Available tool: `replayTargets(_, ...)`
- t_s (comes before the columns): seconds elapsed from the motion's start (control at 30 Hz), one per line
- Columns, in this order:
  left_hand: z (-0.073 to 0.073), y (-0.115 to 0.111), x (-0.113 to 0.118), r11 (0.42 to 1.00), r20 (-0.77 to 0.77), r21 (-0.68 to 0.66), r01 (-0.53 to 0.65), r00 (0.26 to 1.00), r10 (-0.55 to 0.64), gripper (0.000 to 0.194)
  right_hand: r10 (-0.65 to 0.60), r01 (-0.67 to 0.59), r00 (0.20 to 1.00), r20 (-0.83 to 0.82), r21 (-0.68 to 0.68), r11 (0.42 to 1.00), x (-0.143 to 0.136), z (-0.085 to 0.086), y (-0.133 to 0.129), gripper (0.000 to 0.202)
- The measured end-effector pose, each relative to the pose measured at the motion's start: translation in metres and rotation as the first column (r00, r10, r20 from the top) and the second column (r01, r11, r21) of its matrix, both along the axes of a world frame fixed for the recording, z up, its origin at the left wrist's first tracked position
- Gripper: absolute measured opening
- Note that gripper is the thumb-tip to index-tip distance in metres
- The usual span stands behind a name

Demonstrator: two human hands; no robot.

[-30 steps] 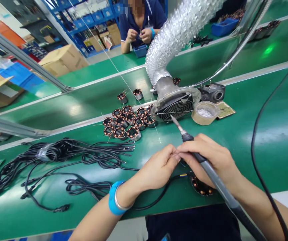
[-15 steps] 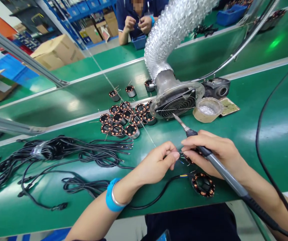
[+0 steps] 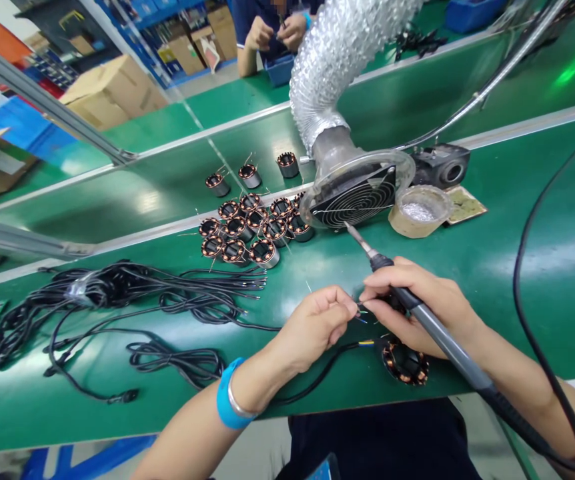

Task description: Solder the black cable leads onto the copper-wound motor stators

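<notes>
Wire handling seems in hand: wire ends (image 3: 362,319) are pinched by left hand (image 3: 323,321); soldering iron (image 3: 436,335) is gripped in right hand (image 3: 442,303), fingertips beside wires, pinch there cannot be told. Steady fingers are called for next. Counted: one iron; one wound stator (image 3: 418,375) just below right fingers; about twelve clustered stators (image 3: 236,229) beyond left fingers; three farther stators (image 3: 250,176).

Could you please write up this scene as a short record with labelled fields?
Left hand: the left hand pinches thin wires
Right hand: the right hand grips a soldering iron, its fingertips close to the wires; contact unclear
Nearest part: copper-wound ring on the green bench, below the right hand
Cables: black cable bundle, to the left
Behind the hands: ring cluster, duct with round grille
Beside grille: pale pot
Across the bench: a co-worker's hands
</notes>
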State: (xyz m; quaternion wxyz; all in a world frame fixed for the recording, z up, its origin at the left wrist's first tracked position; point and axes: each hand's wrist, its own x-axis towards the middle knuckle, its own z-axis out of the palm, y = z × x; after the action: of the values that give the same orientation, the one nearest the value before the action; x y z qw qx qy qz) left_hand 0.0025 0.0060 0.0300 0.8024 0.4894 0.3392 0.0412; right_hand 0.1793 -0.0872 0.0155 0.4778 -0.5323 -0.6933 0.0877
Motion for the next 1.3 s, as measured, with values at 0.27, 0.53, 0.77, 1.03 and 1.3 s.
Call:
replayTargets(0.27, -0.004, -0.005, 0.006, 0.987, -0.007, 0.047, -0.151, 0.988, 0.152, 0.021, -0.015, 0.009, 0.998, -0.053, -0.109, 0.994, 0.005, -0.003, 0.004, 0.031)
replayTargets(0.53, -0.009, -0.001, 0.010, 0.975, -0.011, 0.146, -0.166, 0.985, 0.170, 0.021, -0.087, 0.063, 0.985, -0.150, -0.158, 0.985, 0.004, -0.009, 0.004, 0.032)
replayTargets(0.77, -0.009, 0.002, 0.013, 0.978, -0.043, 0.152, -0.140, 0.988, 0.148, 0.012, -0.236, 0.234, 0.968, -0.082, -0.033, 0.972, -0.003, 0.018, -0.028, 0.035)
replayTargets(1.03, -0.011, 0.004, 0.012, 0.984, -0.050, 0.123, -0.127, 0.990, 0.134, 0.015, -0.379, 0.381, 0.922, -0.080, 0.004, 0.925, -0.013, 0.032, -0.050, 0.025)
replayTargets(1.3, -0.011, 0.004, 0.012, 0.983, -0.038, 0.139, -0.116, 0.992, 0.122, 0.017, -0.393, 0.393, 0.917, -0.069, -0.014, 0.920, -0.014, 0.026, -0.046, 0.017)
